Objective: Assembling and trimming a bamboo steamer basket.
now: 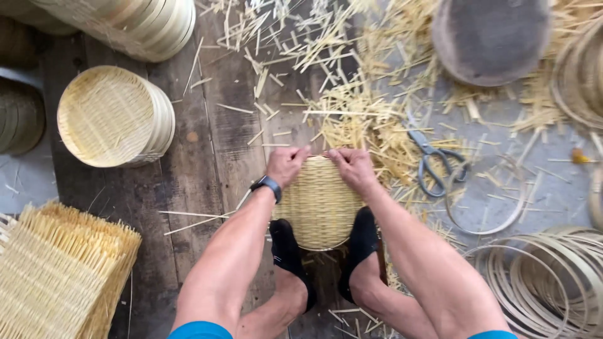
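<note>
Bamboo woven basket point(319, 204) sits on the floor between two black-socked feet point(286, 251); left hand point(286, 164) and right hand point(353, 166) both pinch its far rim closed-fingered, scissors point(432, 157) lying nearby.

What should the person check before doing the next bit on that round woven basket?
1. Both hands on the rim: ok. The left hand and right hand pinch the far edge of the round woven bamboo tray.
2. Tray held steady: ok, both black-socked feet press on its near edge.
3. Grey metal scissors within reach: ok, lying right of the tray.
4. Thin bamboo hoops nearby: ok.
5. Rim fully seated: cannot tell, hands hide it.
</note>
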